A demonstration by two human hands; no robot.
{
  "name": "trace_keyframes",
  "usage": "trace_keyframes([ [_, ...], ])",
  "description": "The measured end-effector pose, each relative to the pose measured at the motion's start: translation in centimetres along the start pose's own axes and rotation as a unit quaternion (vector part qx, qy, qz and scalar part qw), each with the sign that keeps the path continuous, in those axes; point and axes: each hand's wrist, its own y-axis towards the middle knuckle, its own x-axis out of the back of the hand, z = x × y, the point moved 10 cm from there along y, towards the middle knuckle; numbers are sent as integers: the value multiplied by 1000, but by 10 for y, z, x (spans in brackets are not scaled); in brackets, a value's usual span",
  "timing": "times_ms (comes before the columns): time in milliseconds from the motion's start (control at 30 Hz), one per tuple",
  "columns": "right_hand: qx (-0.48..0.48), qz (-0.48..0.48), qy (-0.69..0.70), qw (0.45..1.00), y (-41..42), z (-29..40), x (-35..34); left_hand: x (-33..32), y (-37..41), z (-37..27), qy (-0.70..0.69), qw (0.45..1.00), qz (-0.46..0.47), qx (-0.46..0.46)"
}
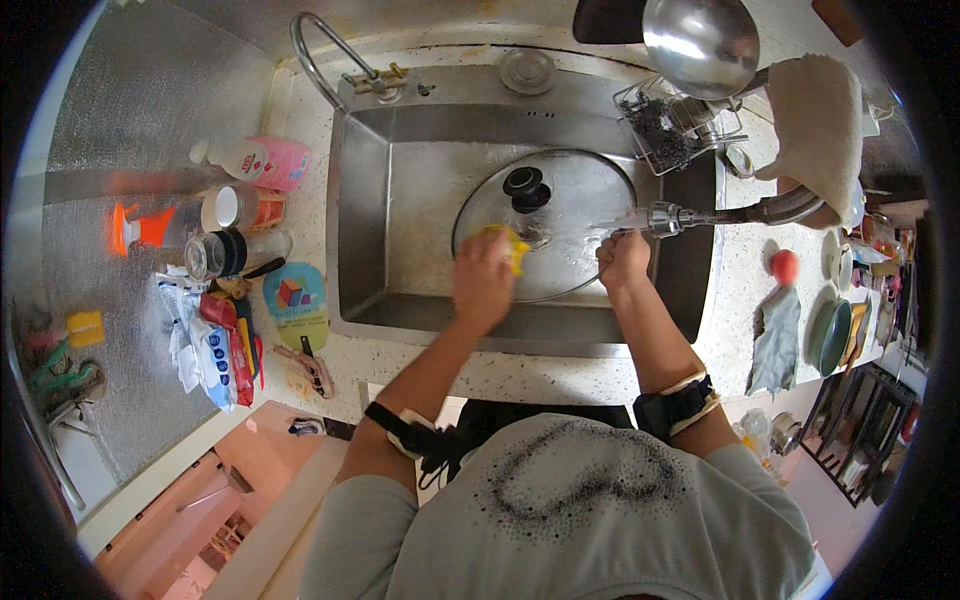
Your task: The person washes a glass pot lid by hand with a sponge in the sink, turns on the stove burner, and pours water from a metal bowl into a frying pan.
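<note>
A round glass pot lid with a dark rim and a black knob is in the stainless steel sink, knob facing up. My left hand, slightly blurred, presses a yellow sponge on the lid's near left part. With my right hand I grip the lid's right rim, fingers curled. Just above that hand, water runs from the faucet spout onto the glass. The sponge is partly hidden beneath my left fingers.
A curved tap rises at the back left. A wire basket with a dark scourer overhangs the back right corner. Bottles and packets crowd the left counter. On the right are a grey cloth and a green bowl.
</note>
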Motion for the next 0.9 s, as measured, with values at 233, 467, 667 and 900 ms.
trace_keyframes([
  [233,-21,-59,1,998,-12,-3,4,13,4,-90,-49,992,23,-117],
  [467,-52,-3,-30,998,1,-10,10,-47,35,120,14,996,12,84],
  [667,-126,90,11,988,20,-7,10,-98,20,199,-280,884,22,373],
  [900,-158,298,9,941,-86,-40,-19,-64,-54,96,-507,654,-147,542],
])
